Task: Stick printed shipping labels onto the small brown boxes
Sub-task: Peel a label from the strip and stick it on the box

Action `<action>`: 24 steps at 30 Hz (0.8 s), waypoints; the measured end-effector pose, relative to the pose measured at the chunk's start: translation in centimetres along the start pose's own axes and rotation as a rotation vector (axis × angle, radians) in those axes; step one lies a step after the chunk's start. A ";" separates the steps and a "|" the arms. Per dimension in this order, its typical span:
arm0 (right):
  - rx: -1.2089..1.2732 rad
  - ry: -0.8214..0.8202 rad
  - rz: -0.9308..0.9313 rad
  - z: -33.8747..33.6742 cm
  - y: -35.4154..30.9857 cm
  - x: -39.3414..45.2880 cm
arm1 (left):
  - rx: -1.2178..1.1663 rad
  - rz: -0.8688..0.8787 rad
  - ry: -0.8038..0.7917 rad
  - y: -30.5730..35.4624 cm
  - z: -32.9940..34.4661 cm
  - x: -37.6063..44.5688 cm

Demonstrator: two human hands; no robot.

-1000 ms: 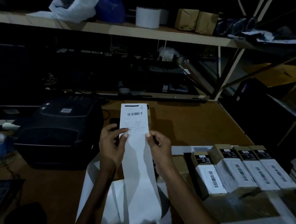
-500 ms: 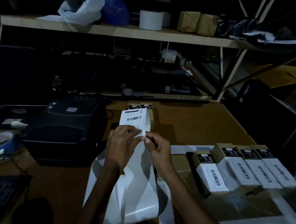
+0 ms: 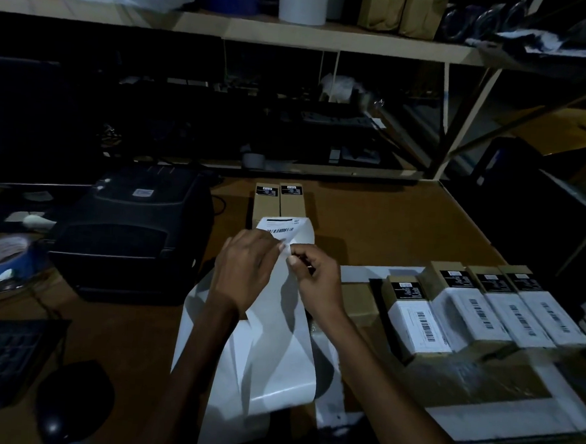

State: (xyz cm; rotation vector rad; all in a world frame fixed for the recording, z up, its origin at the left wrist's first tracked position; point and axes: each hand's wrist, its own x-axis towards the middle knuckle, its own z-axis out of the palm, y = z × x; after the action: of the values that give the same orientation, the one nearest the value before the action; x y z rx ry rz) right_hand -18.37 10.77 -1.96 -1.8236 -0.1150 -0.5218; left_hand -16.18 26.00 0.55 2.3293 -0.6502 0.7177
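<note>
Though text unreadable, barcode on label (image 3: pixel 286 229).

Both forearms are extended forward and upward from the bottom of the view, converging toward the middle. The left hand (image 3: pixel 245 272) is held with its back turned to the camera, wrist slightly bent, fingers curled inward and its thumb and fingertips closed in a pinch at the upper right of the hand. The right hand (image 3: pixel 319 280) is set just beside it, knuckles facing left, its thumb and forefinger pressed together in a pinch, the other fingers folded toward the palm. The 2 pinches are nearly touching. Both forearms are bare
</note>
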 end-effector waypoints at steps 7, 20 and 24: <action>-0.080 -0.064 0.168 -0.1 0.6 -0.7 | -0.039 -0.258 0.085 -0.1 -1.5 0.9; -0.345 -0.150 0.324 -0.6 1.4 -0.7 | 0.030 -0.500 0.307 -2.0 -6.3 4.6; -0.432 -0.137 0.368 -0.9 2.2 -0.1 | 0.061 -0.514 0.406 -2.3 -7.4 5.5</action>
State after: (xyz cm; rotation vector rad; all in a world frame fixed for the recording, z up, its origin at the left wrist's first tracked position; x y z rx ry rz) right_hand -17.94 9.27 -3.77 -2.2366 0.2564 -0.1659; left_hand -13.25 31.08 8.03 2.1700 0.1491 0.9257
